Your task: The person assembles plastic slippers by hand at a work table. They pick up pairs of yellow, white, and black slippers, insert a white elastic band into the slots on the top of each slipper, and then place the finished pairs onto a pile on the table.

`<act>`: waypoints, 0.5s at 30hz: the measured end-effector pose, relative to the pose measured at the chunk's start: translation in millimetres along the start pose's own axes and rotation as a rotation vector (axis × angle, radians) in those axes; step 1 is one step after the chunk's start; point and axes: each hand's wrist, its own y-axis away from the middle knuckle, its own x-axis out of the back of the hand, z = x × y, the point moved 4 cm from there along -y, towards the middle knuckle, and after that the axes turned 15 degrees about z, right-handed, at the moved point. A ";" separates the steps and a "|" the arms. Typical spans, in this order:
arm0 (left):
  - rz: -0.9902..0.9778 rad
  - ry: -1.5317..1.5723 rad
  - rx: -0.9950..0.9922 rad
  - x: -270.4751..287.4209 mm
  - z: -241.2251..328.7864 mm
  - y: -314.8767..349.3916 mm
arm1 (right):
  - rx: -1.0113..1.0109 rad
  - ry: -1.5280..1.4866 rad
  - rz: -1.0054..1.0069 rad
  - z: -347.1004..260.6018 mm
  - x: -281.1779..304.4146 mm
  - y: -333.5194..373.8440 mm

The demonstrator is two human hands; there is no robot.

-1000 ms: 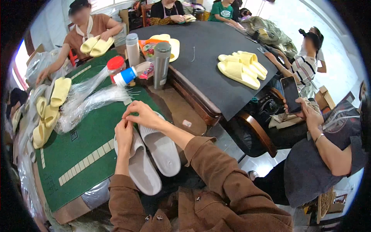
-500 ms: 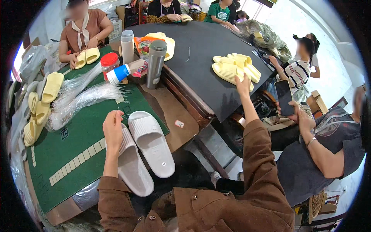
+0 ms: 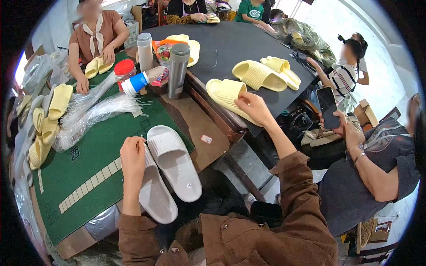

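Note:
In the middle of the view, my right hand (image 3: 255,108) grips the strap of a yellow slide sandal (image 3: 223,94), which slants over the near edge of the dark table. Beyond it lie another yellow slide (image 3: 259,76) and a further yellow pair (image 3: 282,71). My left hand (image 3: 133,160) is closed beside two grey slides (image 3: 174,164) at the edge of the green mat. Its fingertips are curled inward, so whatever they may pinch stays hidden. The hand covers part of the left grey slide (image 3: 157,197).
Clear plastic strands (image 3: 95,116) lie across the green mat (image 3: 102,155), near a white-and-blue cup (image 3: 135,84), a red-lidded jar (image 3: 124,73) and a grey tumbler (image 3: 178,71). More yellow slides (image 3: 60,101) line the left. A seated person holds a phone (image 3: 327,108) at right.
My right hand has drawn one yellow slide leftward and nearer, away from the others. My left hand has dropped slightly. The person at far left has reached one hand toward the strands.

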 end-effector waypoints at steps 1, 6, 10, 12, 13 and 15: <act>0.015 0.005 0.003 3.1 3.1 3.3 | -0.004 -0.031 0.024 -3.3 5.5 0.4; 0.105 0.072 -0.040 4.1 11.5 12.3 | 0.054 0.153 0.506 76.2 55.7 -30.1; 0.096 0.112 -0.010 2.1 8.2 13.3 | -0.065 0.406 0.415 136.8 58.2 -65.8; 0.092 0.113 0.012 6.7 7.8 13.0 | -0.114 0.321 0.316 141.5 45.6 -84.9; 0.096 0.117 0.023 8.2 8.5 13.8 | -0.139 0.278 0.268 143.4 39.8 -94.1; 0.117 0.130 0.010 7.9 9.7 14.9 | -0.117 0.391 0.253 145.8 30.9 -108.5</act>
